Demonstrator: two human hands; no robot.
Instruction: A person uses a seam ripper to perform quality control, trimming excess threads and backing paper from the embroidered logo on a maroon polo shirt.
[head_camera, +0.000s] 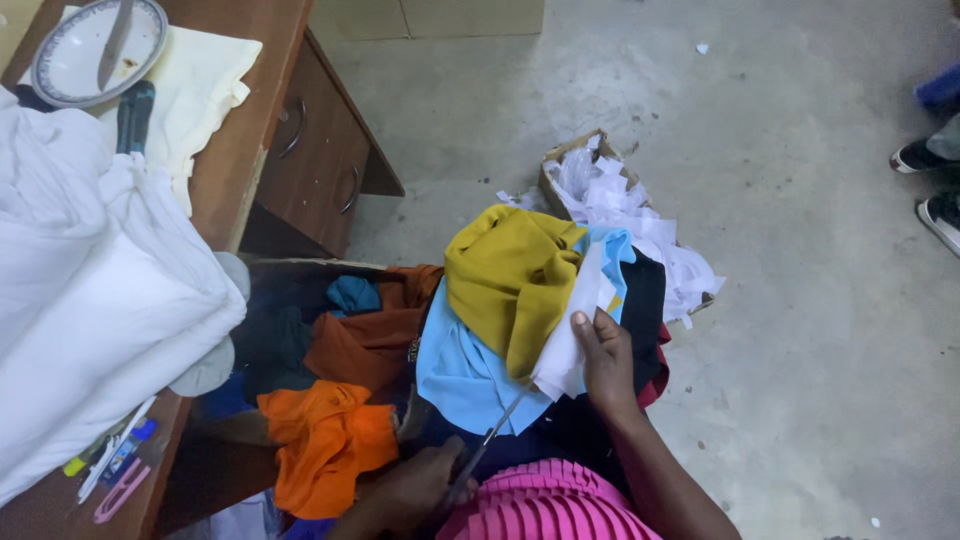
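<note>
— Where is the cloth from your fingers right now?

— My right hand (607, 362) has its fingers closed on the white fabric piece (570, 340), thumb on top, pinching its right edge. It lies on my lap, on the stack of folded cloths, not on the counter (235, 150), which is off to my left.

— And the other hand?

— My left hand (420, 485) is wrapped around the handles of the scissors (487, 447), low by my pink pleated skirt (545, 505). The blades point up and to the right, toward the lower end of the white piece. They look almost shut, but I can't tell for sure.

— Which way does the strip run?

— Its long axis goes from the lower end near the scissor tips up and slightly right, along the light blue cloth (465, 370). The right hand is on it; the left reaches it only through the blades.

— How does it look?

— Thin, plain white, limp, a narrow piece folding softly over the edge. A mustard cloth (510, 275) is bunched on its left, black fabric (643, 300) to its right. Beyond, on the floor, a cardboard box (560, 170) holds white scraps (620, 205).
</note>
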